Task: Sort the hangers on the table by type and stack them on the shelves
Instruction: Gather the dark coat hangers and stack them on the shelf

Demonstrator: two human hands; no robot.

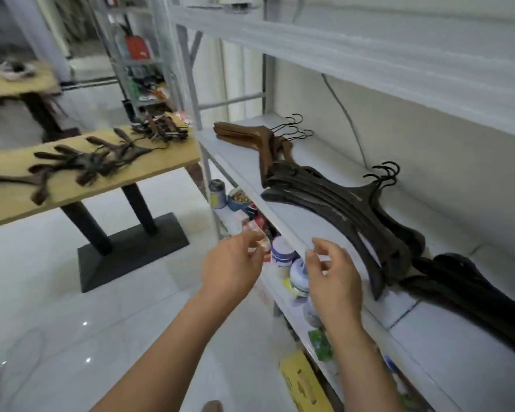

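Observation:
On the white shelf (309,224) lie three groups of hangers: brown wooden ones (250,135) at the far end, a stack of dark wide hangers (339,209) in the middle, and black hangers (473,289) nearest me. Several dark hangers (81,165) are spread on the wooden table (167,156) to the left, with a smaller pile (161,129) at its far end. My left hand (232,266) and my right hand (330,275) hover empty in front of the shelf's edge, fingers loosely curled, holding nothing.
The lower shelf holds jars, a tin (217,193), packets and a yellow box (304,382). A second wooden table (15,81) stands at the far left. Another metal rack (137,55) with clutter is behind. The floor is glossy white tile (72,322).

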